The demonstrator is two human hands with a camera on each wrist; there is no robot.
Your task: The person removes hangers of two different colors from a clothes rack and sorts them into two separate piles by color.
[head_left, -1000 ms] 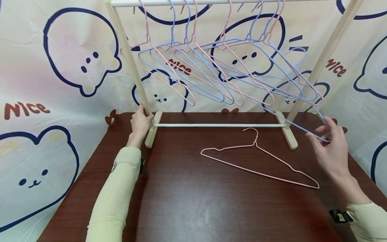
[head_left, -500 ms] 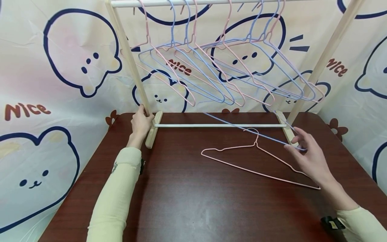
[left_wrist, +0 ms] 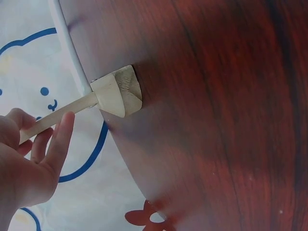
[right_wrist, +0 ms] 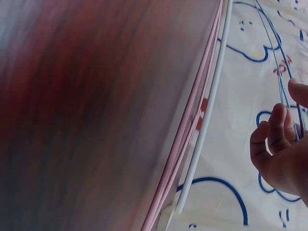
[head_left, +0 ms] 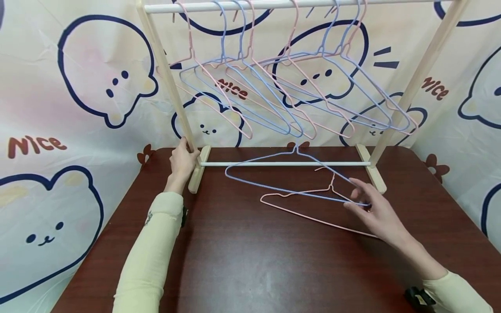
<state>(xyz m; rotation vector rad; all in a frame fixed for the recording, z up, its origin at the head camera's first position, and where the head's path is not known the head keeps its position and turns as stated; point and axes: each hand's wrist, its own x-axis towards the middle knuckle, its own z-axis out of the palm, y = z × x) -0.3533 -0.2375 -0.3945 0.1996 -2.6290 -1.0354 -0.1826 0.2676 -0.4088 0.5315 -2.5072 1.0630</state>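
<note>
My right hand (head_left: 377,213) holds a light blue wire clothes hanger (head_left: 296,150) by its right corner, fingers and thumb around the wire. The hanger is raised in front of the rack's lower rod (head_left: 250,164), its hook pointing up. Below it a pink hanger (head_left: 318,219) lies on the table, its right end hidden behind my right hand. My left hand (head_left: 182,163) grips the left wooden post (head_left: 168,82) of the garment rack low down, just above its foot. In the left wrist view, fingers wrap the post (left_wrist: 72,107).
Several pink and blue hangers (head_left: 289,54) hang from the rack's white top rod (head_left: 266,5). The rack's right post (head_left: 420,76) stands on a wooden foot (head_left: 372,171) at the back of the dark brown table (head_left: 235,261). A cartoon-printed cloth (head_left: 98,143) covers the walls.
My right hand has brought the blue hanger down and left from beside the rack's right post to in front of the lower rod. My left hand keeps its grip on the post.
</note>
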